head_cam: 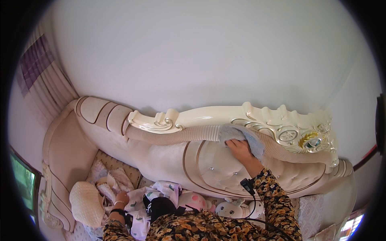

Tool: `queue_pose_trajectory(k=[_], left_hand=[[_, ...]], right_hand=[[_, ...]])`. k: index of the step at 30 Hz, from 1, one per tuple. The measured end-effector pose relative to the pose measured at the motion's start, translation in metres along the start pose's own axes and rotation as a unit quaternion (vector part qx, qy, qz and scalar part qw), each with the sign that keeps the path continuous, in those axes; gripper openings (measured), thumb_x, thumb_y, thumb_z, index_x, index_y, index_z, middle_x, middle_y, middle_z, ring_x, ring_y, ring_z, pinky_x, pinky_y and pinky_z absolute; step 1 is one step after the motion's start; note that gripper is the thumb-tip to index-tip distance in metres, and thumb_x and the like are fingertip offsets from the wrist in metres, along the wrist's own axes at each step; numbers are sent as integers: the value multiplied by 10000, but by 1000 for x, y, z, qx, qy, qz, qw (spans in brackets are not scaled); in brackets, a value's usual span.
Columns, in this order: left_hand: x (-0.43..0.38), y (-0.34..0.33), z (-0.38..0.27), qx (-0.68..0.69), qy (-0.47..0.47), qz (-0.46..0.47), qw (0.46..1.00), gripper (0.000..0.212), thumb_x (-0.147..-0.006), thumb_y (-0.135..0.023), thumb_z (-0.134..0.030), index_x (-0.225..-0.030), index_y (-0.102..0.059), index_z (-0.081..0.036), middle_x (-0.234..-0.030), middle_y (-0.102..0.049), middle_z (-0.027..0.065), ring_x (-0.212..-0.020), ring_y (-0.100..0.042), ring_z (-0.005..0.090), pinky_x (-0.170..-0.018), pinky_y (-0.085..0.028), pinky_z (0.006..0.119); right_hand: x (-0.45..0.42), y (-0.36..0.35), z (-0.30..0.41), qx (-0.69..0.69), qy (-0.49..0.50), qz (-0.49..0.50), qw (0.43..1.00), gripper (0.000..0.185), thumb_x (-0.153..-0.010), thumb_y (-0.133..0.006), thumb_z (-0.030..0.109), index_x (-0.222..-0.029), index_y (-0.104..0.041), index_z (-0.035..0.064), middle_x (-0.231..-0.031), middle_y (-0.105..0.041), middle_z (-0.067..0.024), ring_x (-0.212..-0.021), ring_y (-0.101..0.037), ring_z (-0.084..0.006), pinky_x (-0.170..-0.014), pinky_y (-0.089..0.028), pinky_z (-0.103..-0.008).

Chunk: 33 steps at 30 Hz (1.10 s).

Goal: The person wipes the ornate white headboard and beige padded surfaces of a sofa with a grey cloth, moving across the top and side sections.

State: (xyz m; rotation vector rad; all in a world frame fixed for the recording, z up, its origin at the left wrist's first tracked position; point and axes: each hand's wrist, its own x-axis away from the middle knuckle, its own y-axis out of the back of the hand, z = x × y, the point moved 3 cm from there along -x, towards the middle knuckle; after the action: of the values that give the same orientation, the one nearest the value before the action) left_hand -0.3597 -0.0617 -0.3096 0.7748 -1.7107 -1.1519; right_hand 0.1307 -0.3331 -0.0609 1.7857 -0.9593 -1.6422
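Observation:
My right hand [239, 149] grips a grey-blue cloth [238, 132], pressed on the ribbed padded roll [199, 133] along the top of a beige sofa backrest [169, 159]. Just above the cloth runs the glossy cream carved trim [211, 115] of the sofa. Down on the seat, my left hand [122, 197] rests among crumpled patterned fabrics [117, 180]. Its fingers are partly hidden, so whether it holds any of the fabric is unclear. Next to it sits a cream textured cushion [86, 203].
Plush toys, one pink [193, 200] and one white with long ears [230, 208], lie along the seat below the backrest. A black cable [253, 205] hangs by my right sleeve. Behind the sofa is a pale wall [208, 60], with a curtain [45, 69] at the left.

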Motion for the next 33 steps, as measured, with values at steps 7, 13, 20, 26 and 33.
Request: queue_pose_trajectory(k=[7, 13, 20, 26, 33], left_hand=[[125, -116, 92, -62, 46, 253, 964, 232, -711, -492, -200, -858, -604, -60, -952, -588, 171, -933, -544, 312, -806, -435, 381], [147, -92, 56, 227, 144, 103, 958, 221, -701, -521, -225, -866, -602, -101, -822, -606, 180, -805, -572, 340, -737, -459, 387], [160, -87, 81, 242, 203, 44, 948, 191, -733, -480, -185, -843, -604, -88, -792, -594, 205, -775, -570, 364, -708, -465, 402], [169, -148, 152, 182, 234, 152, 943, 180, -710, -511, -185, -820, -609, -81, -859, -604, 173, -830, -576, 325, -752, -459, 376], [94, -48, 84, 208, 116, 23, 971, 135, -729, -514, -158, -807, -586, -73, -743, -604, 171, -733, -585, 320, -675, -473, 382]], right_hand=[[-100, -105, 1, 54, -64, -27, 996, 263, -722, -464, 49, -979, -483, -3, -1007, -528, -166, -831, -533, -324, -764, -421, -391], [-166, -180, 40, 95, -90, 217, 967, 218, -736, -473, 83, -921, -510, -27, -1006, -528, -178, -905, -506, -319, -828, -370, -409], [-140, -200, 37, 220, -100, 81, 967, 270, -739, -504, 153, -914, -514, -52, -980, -541, -192, -941, -491, -296, -861, -355, -402], [-156, -134, 101, 171, 13, 140, 975, 199, -700, -475, 61, -875, -525, -21, -984, -535, -168, -940, -497, -271, -847, -376, -399], [-110, -140, 112, 141, 94, 297, 940, 216, -695, -475, 55, -897, -537, 7, -962, -541, -120, -930, -504, -243, -840, -382, -396]])
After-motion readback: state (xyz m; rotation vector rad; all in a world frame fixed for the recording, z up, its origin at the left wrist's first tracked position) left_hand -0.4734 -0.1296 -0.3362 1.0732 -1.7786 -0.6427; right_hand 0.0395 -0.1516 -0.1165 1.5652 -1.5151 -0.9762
